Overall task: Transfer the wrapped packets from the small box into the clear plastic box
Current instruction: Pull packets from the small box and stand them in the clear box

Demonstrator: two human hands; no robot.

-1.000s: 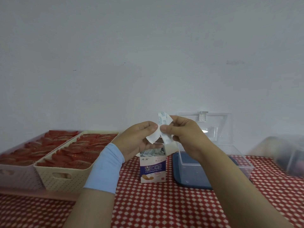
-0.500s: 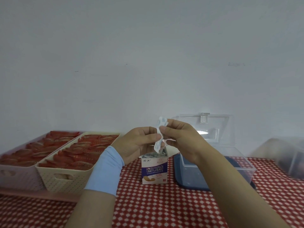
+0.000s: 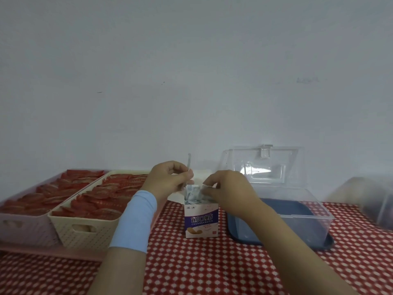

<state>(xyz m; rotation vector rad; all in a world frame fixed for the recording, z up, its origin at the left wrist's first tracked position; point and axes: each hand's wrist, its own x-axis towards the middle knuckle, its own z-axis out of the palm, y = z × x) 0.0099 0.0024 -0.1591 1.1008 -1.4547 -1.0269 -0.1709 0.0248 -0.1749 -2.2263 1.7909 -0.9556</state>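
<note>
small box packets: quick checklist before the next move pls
1. The lid of the clear plastic box is open: ok.
2. The small box stands upright with its top open: ok.
3. There are packets left in the small box: ok, several show at its mouth.
4. The left hand holds the thin packet: ok, pinched and standing above its fingers.
5. The right hand has gripped a packet: cannot tell, its fingers are at the box mouth but blurred.
6. The clear plastic box is close by: ok, it sits just right of the small box.
</note>
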